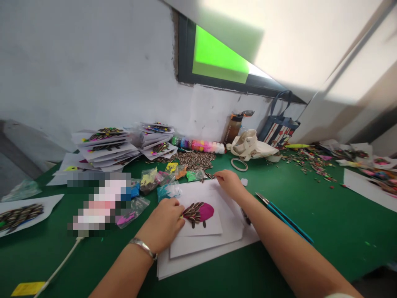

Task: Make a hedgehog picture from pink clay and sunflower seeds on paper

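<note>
Left hand on seed picture, clay bags beyond

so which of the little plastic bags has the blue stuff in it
The small bag just above the left hand, touching the white paper's left edge. The bags nearby hold yellow, green or pink material.

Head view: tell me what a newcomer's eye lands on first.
The magenta shape half covered with striped seeds sits on white paper at centre, with the left hand touching its seeded edge. The right hand reaches toward the seed pile behind it. A bright green window glows above the green table.
</note>
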Tool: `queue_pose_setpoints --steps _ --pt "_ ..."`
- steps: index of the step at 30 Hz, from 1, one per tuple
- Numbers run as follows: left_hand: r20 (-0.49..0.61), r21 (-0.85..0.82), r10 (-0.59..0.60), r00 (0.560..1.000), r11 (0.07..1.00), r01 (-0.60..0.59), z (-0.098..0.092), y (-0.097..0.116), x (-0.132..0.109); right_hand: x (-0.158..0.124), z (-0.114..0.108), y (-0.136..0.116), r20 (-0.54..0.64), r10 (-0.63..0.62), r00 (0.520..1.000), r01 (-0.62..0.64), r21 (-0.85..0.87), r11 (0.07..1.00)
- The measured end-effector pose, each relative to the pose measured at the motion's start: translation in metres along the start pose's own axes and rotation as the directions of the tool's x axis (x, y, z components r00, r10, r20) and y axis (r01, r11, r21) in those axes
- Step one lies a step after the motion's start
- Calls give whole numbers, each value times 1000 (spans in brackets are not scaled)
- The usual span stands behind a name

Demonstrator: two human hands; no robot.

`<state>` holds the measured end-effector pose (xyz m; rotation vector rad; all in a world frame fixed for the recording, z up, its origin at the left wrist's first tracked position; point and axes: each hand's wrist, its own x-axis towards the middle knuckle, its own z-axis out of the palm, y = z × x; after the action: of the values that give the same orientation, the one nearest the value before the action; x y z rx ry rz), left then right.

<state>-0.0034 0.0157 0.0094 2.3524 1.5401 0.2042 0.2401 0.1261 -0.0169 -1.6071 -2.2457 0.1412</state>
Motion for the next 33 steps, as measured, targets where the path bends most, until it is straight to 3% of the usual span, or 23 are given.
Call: queue_pose_setpoints --steps 5,10,14,20,22,25,33 --pt "15 -20 -18 1000 1000 18 -1 1 -1 24 10 11 57 -28 998 35 -119 992" --pt "10 0 -24 1000 1000 24 -1 2 0 20 21 14 55 12 998 0 -209 978" --pt "9 -2 -20 1000 1000 20 0 1 -1 11 13 12 16 37 999 -33 -224 974" --pt "-6 6 -5 1000 1000 5 1 -1 -2 -39 -12 -19 14 -45 999 45 -77 996" --pt "-10 11 2 1000 1000 -2 0 -1 -2 -58 -14 -33 40 -118 992 108 190 976" --pt "-13 9 11 1000 1000 -11 0 0 -1 -73 -10 -48 83 -174 981 134 352 926" --pt "-8 -13 6 1000 1000 -6 0 0 1 -69 -1 -49 56 -285 957 263 252 931"
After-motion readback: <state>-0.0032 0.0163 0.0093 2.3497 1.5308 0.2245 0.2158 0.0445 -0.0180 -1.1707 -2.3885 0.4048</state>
